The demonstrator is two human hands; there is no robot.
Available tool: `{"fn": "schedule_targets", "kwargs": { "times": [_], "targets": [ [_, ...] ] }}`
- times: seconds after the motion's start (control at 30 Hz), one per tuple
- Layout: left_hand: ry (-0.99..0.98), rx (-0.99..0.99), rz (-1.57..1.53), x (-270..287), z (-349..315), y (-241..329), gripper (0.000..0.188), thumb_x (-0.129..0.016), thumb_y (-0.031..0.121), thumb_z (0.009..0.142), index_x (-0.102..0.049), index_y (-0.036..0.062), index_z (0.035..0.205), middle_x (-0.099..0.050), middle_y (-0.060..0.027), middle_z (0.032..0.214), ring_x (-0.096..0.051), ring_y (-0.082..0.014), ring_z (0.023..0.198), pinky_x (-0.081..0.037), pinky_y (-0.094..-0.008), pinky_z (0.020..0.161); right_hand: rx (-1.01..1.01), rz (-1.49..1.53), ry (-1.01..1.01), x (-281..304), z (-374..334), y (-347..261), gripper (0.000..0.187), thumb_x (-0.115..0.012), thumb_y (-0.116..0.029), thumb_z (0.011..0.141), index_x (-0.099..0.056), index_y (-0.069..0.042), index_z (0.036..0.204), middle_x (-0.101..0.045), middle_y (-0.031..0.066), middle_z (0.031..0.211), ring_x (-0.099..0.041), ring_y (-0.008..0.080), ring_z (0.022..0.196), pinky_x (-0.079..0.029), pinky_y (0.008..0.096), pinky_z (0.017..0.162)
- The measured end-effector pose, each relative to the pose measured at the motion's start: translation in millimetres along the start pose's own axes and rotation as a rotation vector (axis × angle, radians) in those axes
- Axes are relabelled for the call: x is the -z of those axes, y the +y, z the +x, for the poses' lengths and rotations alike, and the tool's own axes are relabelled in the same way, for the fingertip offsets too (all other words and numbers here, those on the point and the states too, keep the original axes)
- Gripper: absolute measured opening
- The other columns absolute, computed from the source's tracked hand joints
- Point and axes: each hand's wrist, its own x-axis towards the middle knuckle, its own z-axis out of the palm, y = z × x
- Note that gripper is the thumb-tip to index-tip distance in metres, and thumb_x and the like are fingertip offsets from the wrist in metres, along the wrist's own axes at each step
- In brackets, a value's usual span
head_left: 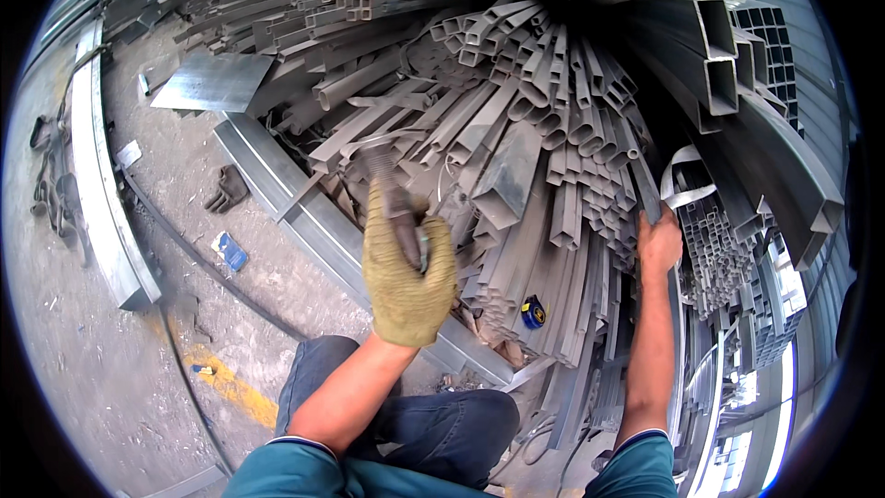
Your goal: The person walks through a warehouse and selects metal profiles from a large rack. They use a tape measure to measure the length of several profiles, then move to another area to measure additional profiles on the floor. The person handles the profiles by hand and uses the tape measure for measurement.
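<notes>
On the dusty concrete floor to your left, a small flat blue-and-white rectangular packet (229, 250) lies just beside the long grey steel channel (304, 212), near a crumpled dark glove (227, 189). It may be a carton or a wrapper; the view is too small to tell. You have no signs or screens in sight.

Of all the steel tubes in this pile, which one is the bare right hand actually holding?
The right hand grips a narrow flat-sided tube at the pile's right edge, beside the white strap. The gloved left hand holds a dark rod instead.
</notes>
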Motion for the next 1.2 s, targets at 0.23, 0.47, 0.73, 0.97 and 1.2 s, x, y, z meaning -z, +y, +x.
{"fn": "schedule_targets", "kwargs": {
  "times": [0.23, 0.47, 0.73, 0.97, 1.2],
  "targets": [
    [0.006, 0.364, 0.126, 30, -40, -68, 0.053, -0.060, 0.006, 0.090, -0.044, -0.0023, 0.140, -0.065, -0.0169, 0.099, -0.066, -0.0269, 0.087, -0.052, -0.0361, 0.076, -0.021, -0.008, 0.017, 3, 0, -5, 0.048, -0.067, -0.038, 0.087, -0.063, -0.007, 0.124, -0.069, 0.0208, 0.110, -0.067, 0.0404, 0.095, -0.054, 0.0501, 0.079],
    [-0.165, 0.359, 0.405, 27, -77, -107, 0.062, -0.065, 0.018, 0.087, -0.042, -0.0043, 0.141, -0.065, -0.0268, 0.104, -0.065, -0.0405, 0.091, -0.051, -0.0450, 0.080, -0.009, -0.017, 0.021, -2, 0, 2, 0.049, -0.067, -0.039, 0.087, -0.062, -0.008, 0.125, -0.069, 0.0193, 0.112, -0.067, 0.0411, 0.097, -0.053, 0.0514, 0.079],
    [-0.249, 0.215, 0.384, 24, -70, -98, 0.072, -0.074, 0.026, 0.083, -0.045, -0.0099, 0.137, -0.065, -0.0255, 0.100, -0.065, -0.0387, 0.092, -0.052, -0.0441, 0.081, -0.074, -0.069, -0.005, -4, -3, -4, 0.052, -0.065, -0.044, 0.088, -0.062, -0.008, 0.126, -0.069, 0.0198, 0.111, -0.067, 0.0414, 0.096, -0.053, 0.0522, 0.078],
    [-0.301, 0.189, 0.474, 13, -75, -114, 0.072, -0.076, 0.027, 0.081, -0.046, 0.0015, 0.142, -0.064, -0.0222, 0.114, -0.062, -0.0383, 0.101, -0.050, -0.0441, 0.089, -0.087, -0.056, 0.012, 2, -1, -12, 0.052, -0.067, -0.044, 0.086, -0.064, -0.008, 0.123, -0.069, 0.0204, 0.110, -0.067, 0.0416, 0.098, -0.053, 0.0520, 0.081],
    [-0.354, 0.273, 0.433, 12, -73, -115, 0.071, -0.074, 0.025, 0.083, -0.045, 0.0022, 0.142, -0.060, -0.0259, 0.121, -0.059, -0.0403, 0.108, -0.048, -0.0449, 0.093, -0.118, -0.036, 0.014, 0, -2, -13, 0.052, -0.068, -0.043, 0.085, -0.065, -0.008, 0.122, -0.069, 0.0194, 0.110, -0.067, 0.0410, 0.099, -0.053, 0.0514, 0.082]
  ]
}}
